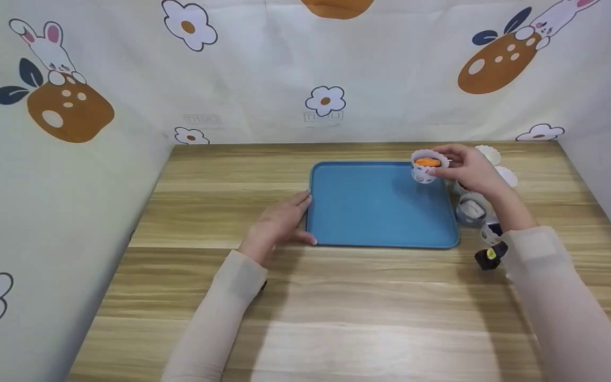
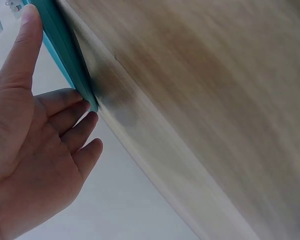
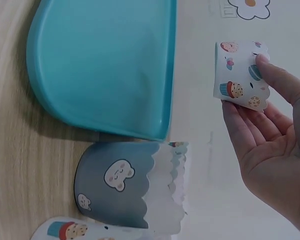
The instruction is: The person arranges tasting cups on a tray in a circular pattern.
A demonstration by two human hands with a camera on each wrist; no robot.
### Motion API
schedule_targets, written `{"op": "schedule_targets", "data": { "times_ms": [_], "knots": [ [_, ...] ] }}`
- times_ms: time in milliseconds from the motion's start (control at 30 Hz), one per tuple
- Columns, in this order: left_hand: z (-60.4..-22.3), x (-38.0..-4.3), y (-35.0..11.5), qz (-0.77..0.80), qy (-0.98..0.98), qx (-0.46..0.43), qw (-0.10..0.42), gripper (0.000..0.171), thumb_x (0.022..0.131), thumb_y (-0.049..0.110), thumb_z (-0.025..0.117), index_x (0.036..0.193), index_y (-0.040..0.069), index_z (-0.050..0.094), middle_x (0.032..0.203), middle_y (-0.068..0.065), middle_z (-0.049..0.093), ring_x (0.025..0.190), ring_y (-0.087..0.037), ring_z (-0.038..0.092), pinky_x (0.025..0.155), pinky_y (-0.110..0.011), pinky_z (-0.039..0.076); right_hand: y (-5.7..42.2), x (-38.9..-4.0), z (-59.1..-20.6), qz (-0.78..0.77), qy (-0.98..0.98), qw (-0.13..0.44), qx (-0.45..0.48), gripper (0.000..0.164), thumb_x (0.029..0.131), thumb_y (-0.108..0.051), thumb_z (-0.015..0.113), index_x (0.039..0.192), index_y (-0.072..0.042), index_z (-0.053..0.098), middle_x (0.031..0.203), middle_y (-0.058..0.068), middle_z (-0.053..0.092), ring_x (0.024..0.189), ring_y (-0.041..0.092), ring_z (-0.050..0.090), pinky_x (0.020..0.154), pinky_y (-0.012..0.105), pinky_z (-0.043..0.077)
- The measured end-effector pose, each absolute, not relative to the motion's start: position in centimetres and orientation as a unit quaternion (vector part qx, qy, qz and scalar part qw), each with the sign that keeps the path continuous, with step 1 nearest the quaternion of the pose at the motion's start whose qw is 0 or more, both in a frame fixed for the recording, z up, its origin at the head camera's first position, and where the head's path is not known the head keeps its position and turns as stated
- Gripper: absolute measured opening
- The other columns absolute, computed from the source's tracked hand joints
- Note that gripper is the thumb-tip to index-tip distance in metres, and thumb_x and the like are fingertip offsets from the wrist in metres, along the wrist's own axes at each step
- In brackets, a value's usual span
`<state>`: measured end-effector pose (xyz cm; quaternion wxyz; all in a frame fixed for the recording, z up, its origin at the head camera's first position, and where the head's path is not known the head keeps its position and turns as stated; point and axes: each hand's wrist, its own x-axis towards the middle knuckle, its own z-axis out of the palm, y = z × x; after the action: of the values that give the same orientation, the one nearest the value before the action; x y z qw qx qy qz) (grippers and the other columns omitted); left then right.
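My right hand (image 1: 472, 170) pinches a small white paper baking cup (image 1: 423, 174) between thumb and fingers, above the far right corner of a blue tray (image 1: 380, 209). Something orange (image 1: 427, 162) sits inside that cup. The right wrist view shows cupcake pictures printed on the cup (image 3: 240, 75) and its scalloped rim. Along the tray's left side, my left hand (image 1: 280, 220) rests with fingers and thumb spread, touching the edge; the thumb lies at the near left corner. In the left wrist view, the fingertips of this hand (image 2: 40, 140) meet the tray's rim (image 2: 72, 65).
Right of the tray stands a grey-blue baking cup (image 3: 120, 182) with a bear print, holding something whitish (image 1: 473, 208). Several other paper cups, including a white one (image 1: 507, 176), stand around it. A small black thing (image 1: 488, 258) with a yellow spot shows beside the right sleeve.
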<state>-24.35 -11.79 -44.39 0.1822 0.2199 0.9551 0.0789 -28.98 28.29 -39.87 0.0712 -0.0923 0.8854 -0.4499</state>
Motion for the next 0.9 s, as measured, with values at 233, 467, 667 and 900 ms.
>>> {"op": "schedule_targets", "data": {
  "times_ms": [233,467,667,900],
  "knots": [
    [-44.3,-24.3,-11.8,0.072,0.955,0.222,0.184,0.107,0.082,0.056,0.074,0.160,0.009,0.018,0.170,-0.004,0.010,0.156,-0.024,0.015,0.126,-0.039,0.021,27.2,-29.3,-39.7,-0.442,0.891,0.072,-0.072,0.063,0.091,-0.029,0.074,0.141,0.001,0.050,0.140,0.023,0.056,0.121,0.023,0.062,0.077,0.003,0.047],
    [-44.3,-24.4,-11.9,0.053,0.955,0.227,0.183,0.107,0.082,0.057,0.073,0.159,0.008,0.019,0.170,-0.005,0.011,0.156,-0.023,0.016,0.126,-0.038,0.022,26.3,-29.7,-39.9,-0.449,0.887,0.069,-0.083,0.062,0.092,-0.025,0.072,0.142,0.003,0.049,0.140,0.026,0.056,0.117,0.017,0.063,0.078,0.003,0.047],
    [-44.3,-24.4,-11.9,0.052,0.955,0.224,0.185,0.107,0.082,0.058,0.072,0.160,0.009,0.018,0.170,-0.005,0.010,0.156,-0.023,0.015,0.127,-0.038,0.021,25.6,-30.0,-40.1,-0.450,0.886,0.071,-0.080,0.061,0.092,-0.024,0.072,0.142,0.002,0.049,0.140,0.026,0.056,0.120,0.023,0.061,0.077,0.004,0.047],
    [-44.2,-24.4,-11.8,0.054,0.956,0.221,0.186,0.107,0.082,0.058,0.073,0.160,0.010,0.018,0.170,-0.005,0.011,0.156,-0.023,0.015,0.127,-0.039,0.020,24.6,-30.3,-40.4,-0.445,0.890,0.060,-0.076,0.061,0.093,-0.025,0.071,0.142,0.002,0.048,0.142,0.024,0.055,0.129,0.038,0.055,0.078,0.004,0.045]
  ]
}}
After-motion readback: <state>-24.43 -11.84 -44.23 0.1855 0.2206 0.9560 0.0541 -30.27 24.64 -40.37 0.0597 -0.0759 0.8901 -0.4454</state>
